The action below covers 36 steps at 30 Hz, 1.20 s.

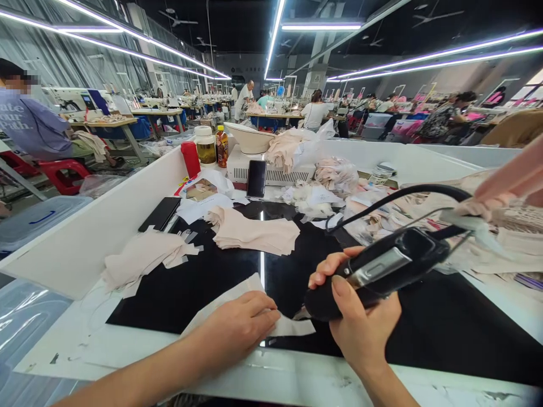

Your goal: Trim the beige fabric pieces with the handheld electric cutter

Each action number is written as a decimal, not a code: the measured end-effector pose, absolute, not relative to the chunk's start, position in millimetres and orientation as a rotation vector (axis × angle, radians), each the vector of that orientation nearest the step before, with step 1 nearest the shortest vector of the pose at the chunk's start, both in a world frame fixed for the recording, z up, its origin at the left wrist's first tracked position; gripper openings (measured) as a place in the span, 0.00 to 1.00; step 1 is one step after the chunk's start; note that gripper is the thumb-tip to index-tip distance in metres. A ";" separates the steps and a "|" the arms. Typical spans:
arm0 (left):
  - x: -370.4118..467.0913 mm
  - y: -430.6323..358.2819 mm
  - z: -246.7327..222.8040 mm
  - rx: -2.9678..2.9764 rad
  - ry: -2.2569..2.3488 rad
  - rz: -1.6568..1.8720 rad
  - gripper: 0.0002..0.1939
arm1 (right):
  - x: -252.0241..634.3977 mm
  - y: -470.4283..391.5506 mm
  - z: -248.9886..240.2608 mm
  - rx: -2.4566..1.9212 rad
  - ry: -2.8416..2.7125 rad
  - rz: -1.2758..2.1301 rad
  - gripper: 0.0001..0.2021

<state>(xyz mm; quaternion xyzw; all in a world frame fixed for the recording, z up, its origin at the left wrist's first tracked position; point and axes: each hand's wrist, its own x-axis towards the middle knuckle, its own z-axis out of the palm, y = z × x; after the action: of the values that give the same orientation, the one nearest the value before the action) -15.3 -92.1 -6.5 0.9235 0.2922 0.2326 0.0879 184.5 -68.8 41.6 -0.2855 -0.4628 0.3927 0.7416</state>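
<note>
**Right hand [365, 325] holds a fat black tool with a shiny silver plate [382, 265]**

The right grip is wrapped tight around the tool, right of the middle of the frame. The tool's small metal tip is down by the right end of a long, thin, cream cloth piece [220, 301]. That cloth is low in the middle of the frame, on a big black shiny mat [169, 297]. The left hand [244, 322] is on top of the cloth. Its fingers are close together, but I cannot tell if they pinch it. Just above is a neat stack of pale pink cloth [258, 232]. A messy pale pink cloth pile [146, 254] is at the left. The mat is on a white table [106, 353].
</note>
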 end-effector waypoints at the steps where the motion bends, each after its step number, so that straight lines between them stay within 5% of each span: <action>1: -12.0 -94.0 -7.8 2.744 0.880 0.689 0.07 | 186.6 -71.0 41.0 -0.636 -1.021 0.855 0.15; 13: 0.3 -105.7 -13.3 2.796 1.029 0.528 0.08 | 196.6 -85.0 36.5 -0.686 -1.026 0.804 0.15; 21: 4.6 -112.6 -14.3 2.819 1.131 0.426 0.19 | 197.3 -87.3 34.0 -0.686 -1.025 0.819 0.15; 36: 2.4 -117.9 -18.2 2.807 1.126 0.444 0.19 | 193.9 -84.3 36.9 -0.668 -1.007 0.836 0.15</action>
<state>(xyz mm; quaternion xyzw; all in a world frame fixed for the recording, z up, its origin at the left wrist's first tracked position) 2.4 -117.9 -18.2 0.9174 0.3680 0.1453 0.0426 193.9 -84.3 36.9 -0.3048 -0.4593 0.3814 0.7421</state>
